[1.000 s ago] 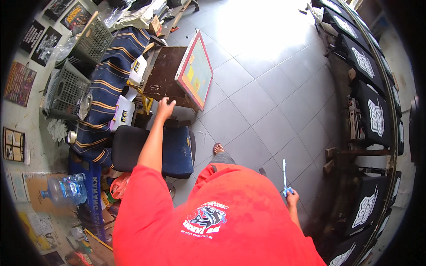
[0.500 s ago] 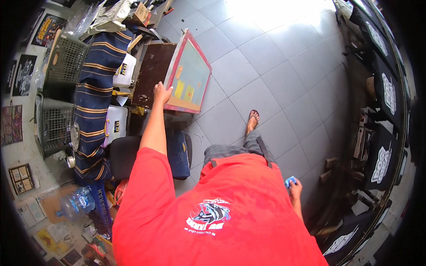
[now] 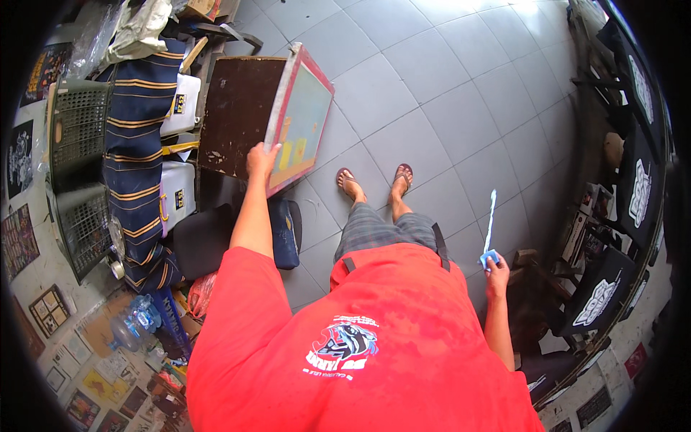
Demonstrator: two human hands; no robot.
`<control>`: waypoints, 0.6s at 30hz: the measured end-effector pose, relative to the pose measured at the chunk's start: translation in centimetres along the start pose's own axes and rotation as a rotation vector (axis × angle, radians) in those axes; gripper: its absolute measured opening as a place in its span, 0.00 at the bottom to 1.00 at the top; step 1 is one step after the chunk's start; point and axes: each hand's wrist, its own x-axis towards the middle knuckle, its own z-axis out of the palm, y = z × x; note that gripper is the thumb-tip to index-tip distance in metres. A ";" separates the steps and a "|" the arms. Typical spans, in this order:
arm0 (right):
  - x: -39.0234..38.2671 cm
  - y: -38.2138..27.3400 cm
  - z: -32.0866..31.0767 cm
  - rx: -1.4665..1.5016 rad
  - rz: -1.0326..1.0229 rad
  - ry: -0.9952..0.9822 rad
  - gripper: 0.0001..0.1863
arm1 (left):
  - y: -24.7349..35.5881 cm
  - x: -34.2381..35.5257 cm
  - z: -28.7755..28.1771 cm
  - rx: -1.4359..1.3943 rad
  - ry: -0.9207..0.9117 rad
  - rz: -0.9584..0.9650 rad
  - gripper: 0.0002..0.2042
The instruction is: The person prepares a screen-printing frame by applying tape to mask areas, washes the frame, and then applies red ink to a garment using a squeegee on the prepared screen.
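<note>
My left hand [image 3: 262,161] is closed on the near corner of a screen-printing frame [image 3: 308,115]. The frame has a pale wooden side, red borders and a greenish mesh with yellow patches. It stands tilted against a dark brown board [image 3: 237,115]. Out to my right, my right hand [image 3: 497,279] pinches a small blue piece [image 3: 489,257], perhaps a folded cloth or sponge; its exact kind is unclear. A thin whitish strip [image 3: 491,223] runs from it away from me, above the floor.
Black printed shirts [image 3: 601,291] line the right side, beside dark wooden racks. On the left are grey plastic crates [image 3: 80,119], a striped dark cloth [image 3: 134,137], white containers [image 3: 178,191] and a dark seat [image 3: 205,241]. A water bottle [image 3: 137,322] lies at lower left. Grey tiles [image 3: 432,108] cover the floor.
Both sandalled feet now show side by side, where only one showed before. The frame is more upright, edge toward me. My right hand has moved forward, and the whitish strip has come into view.
</note>
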 end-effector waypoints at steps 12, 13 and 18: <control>3.4 0.1 5.8 0.357 0.105 0.045 0.17 | 14.2 -3.6 -7.0 -0.040 -0.026 0.174 0.22; 3.9 -1.3 7.0 0.337 0.120 0.010 0.16 | 15.2 -4.4 -9.2 -0.120 -0.056 0.159 0.21; 5.0 -7.9 14.5 0.333 -0.065 -0.187 0.16 | 19.9 -9.9 -18.2 -0.755 -0.263 0.186 0.13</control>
